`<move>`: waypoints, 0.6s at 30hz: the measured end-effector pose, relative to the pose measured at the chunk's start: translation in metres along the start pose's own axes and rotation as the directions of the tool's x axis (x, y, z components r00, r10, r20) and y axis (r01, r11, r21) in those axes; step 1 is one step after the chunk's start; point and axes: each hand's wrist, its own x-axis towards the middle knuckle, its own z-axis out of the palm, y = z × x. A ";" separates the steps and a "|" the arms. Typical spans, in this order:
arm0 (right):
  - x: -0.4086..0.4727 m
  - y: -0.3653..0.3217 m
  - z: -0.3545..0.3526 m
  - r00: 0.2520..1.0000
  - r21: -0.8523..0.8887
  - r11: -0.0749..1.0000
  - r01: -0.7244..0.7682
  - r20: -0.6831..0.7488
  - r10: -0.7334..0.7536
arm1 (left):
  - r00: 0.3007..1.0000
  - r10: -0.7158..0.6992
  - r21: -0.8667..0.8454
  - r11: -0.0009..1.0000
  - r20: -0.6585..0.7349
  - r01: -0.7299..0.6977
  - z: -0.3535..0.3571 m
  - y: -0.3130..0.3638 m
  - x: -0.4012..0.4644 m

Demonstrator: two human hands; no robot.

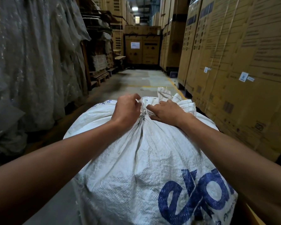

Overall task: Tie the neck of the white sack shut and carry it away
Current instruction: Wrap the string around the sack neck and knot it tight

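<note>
A large, full white woven sack (141, 159) with blue lettering fills the lower middle of the head view. Its neck (142, 116) is gathered into a tight bunch with a thin tie wound round it. My left hand (126, 109) is curled just left of the neck and pinches a pale strip of the tie at its fingertips. My right hand (165, 111) lies on the right of the neck with fingers curled onto the bunched fabric and tie. The loose mouth of the sack (177, 99) flares out beyond my hands.
A concrete aisle (144, 80) with a yellow floor line runs ahead. Tall stacked cardboard boxes (234, 62) stand close on the right. Plastic-wrapped stock (31, 62) and pallets of flattened cardboard (101, 62) line the left. More boxes (142, 46) block the aisle's far end.
</note>
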 end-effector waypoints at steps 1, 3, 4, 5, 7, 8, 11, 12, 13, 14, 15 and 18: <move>0.000 0.000 0.001 1.000 -0.002 1.000 -0.001 -0.005 0.001 | 0.999 0.028 0.021 0.999 0.026 -0.029 0.000 0.000 -0.002; -0.001 0.000 0.001 1.000 -0.013 1.000 0.003 -0.014 -0.003 | 0.997 0.049 0.036 0.998 0.057 -0.051 -0.002 -0.001 -0.004; -0.001 0.000 0.001 1.000 -0.016 1.000 0.005 -0.019 -0.005 | 0.997 0.036 0.040 0.998 0.066 -0.039 -0.003 -0.001 -0.004; -0.001 0.000 0.002 1.000 -0.018 1.000 0.006 -0.023 -0.006 | 0.997 0.020 0.046 0.999 0.072 -0.023 -0.004 -0.002 -0.004; 0.000 0.000 0.002 1.000 -0.017 1.000 0.007 -0.027 -0.007 | 0.996 -0.009 0.059 0.998 0.091 0.004 -0.005 -0.003 -0.005; 0.000 0.000 0.002 0.999 -0.020 1.000 0.007 -0.033 -0.007 | 0.995 -0.019 0.060 0.998 0.102 0.013 -0.005 -0.002 -0.005; 0.000 -0.001 0.005 0.998 -0.040 0.999 0.014 -0.061 -0.017 | 0.992 -0.043 0.061 0.997 0.115 0.036 -0.006 -0.002 -0.006; -0.001 -0.001 0.006 0.998 -0.042 0.999 0.017 -0.066 -0.020 | 0.992 -0.050 0.058 0.997 0.115 0.043 -0.006 -0.002 -0.006; -0.001 0.000 0.007 0.997 -0.041 0.999 0.021 -0.073 -0.024 | 0.992 -0.058 0.054 0.997 0.114 0.052 -0.006 -0.002 -0.006; -0.001 0.000 0.007 0.997 -0.039 0.999 0.023 -0.079 -0.026 | 0.991 -0.064 0.051 0.997 0.115 0.059 -0.005 -0.003 -0.005; -0.001 0.000 0.008 0.996 -0.036 0.999 0.026 -0.088 -0.029 | 0.991 -0.067 0.046 0.997 0.115 0.062 -0.005 -0.003 -0.005; -0.002 0.000 0.007 0.995 -0.040 0.999 0.027 -0.091 -0.030 | 0.990 -0.077 0.021 0.997 0.120 0.075 -0.004 -0.001 -0.004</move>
